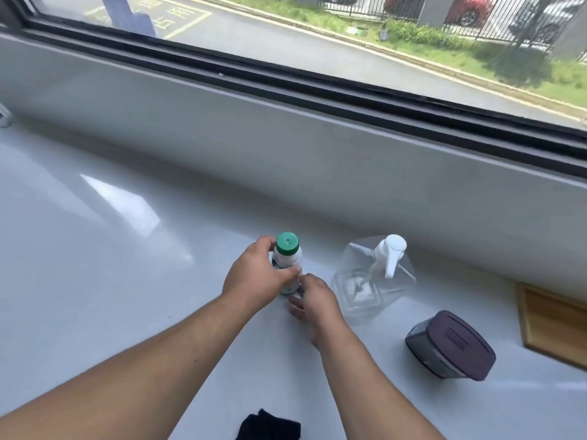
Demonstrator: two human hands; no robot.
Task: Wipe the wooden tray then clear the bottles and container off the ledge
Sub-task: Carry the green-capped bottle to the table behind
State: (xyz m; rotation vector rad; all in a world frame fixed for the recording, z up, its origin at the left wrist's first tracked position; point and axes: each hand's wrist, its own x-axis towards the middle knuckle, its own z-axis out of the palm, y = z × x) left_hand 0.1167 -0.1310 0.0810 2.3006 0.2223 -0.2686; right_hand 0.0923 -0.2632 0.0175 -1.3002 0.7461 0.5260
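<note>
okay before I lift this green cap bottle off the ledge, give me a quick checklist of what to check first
1. Left hand wrapped around the green-capped bottle: ok.
2. Right hand supporting at the bottle's base: cannot tell, the grip there is hidden.
3. Cap seated on the bottle: ok, though tightness cannot tell.
4. Bottle upright: ok.
5. Clear spray bottle stands apart to the right, out of the lift path: ok.
6. Dark-lidded container and wooden tray well clear to the right: ok.

Bright daylight from the window [317, 42]; glare on the ledge [120, 198]; wide-angle edge bending
</note>
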